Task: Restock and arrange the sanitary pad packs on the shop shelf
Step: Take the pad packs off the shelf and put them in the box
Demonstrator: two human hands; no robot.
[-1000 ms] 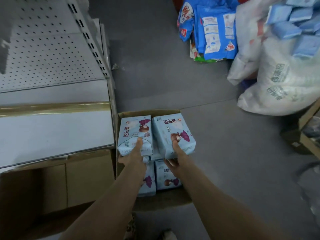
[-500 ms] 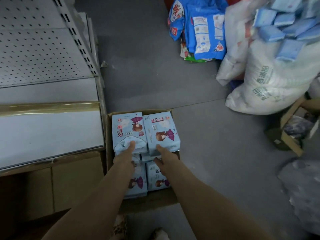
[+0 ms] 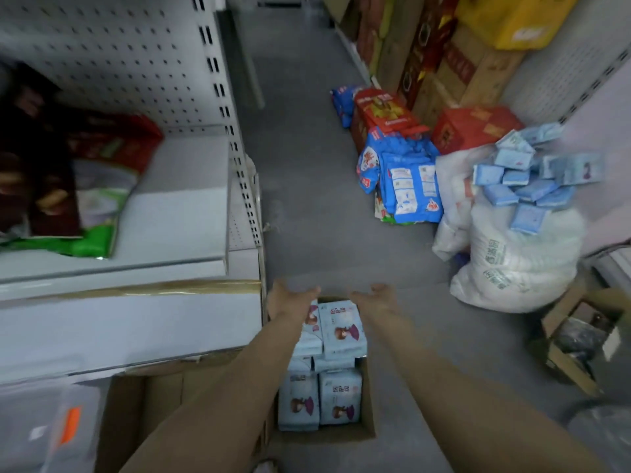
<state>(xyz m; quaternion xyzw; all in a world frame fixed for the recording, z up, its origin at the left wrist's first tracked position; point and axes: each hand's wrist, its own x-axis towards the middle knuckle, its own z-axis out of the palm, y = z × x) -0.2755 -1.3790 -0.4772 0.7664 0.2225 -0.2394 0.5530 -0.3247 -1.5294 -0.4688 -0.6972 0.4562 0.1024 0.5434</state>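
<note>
Grey aisle floor: over the far end of the brown cardboard box, left hand and right hand hang spread and empty. A careless grab could topple its loosely stacked pale-blue sanitary pad packs.

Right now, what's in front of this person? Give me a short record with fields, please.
Left hand: fingers loose, over the far end of the box, holding nothing
Right hand: the same, beside the left
Cardboard box: open, on the floor
Pad packs: light blue, stacked inside the box
Shelf: white, left of the box, red and green bags lying on it
White sack: on the floor at right, small blue packs heaped on top
</note>
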